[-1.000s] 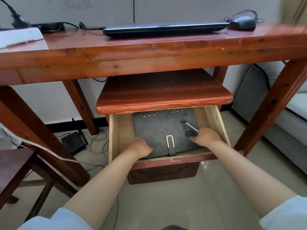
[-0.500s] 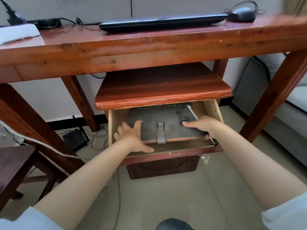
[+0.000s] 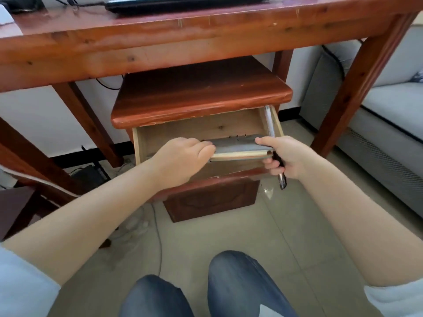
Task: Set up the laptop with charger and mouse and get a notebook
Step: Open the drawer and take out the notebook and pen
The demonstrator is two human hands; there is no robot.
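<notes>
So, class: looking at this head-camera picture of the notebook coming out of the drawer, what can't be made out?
- Laptop: cut off by the top edge; mouse and charger out of frame.
- Notebook cover: seen edge-on, left end under the left hand.
- Pen: middle hidden in the right hand.
- Drawer floor: hidden behind notebook and hands.
- Lower cabinet front carving: too dark.
</notes>
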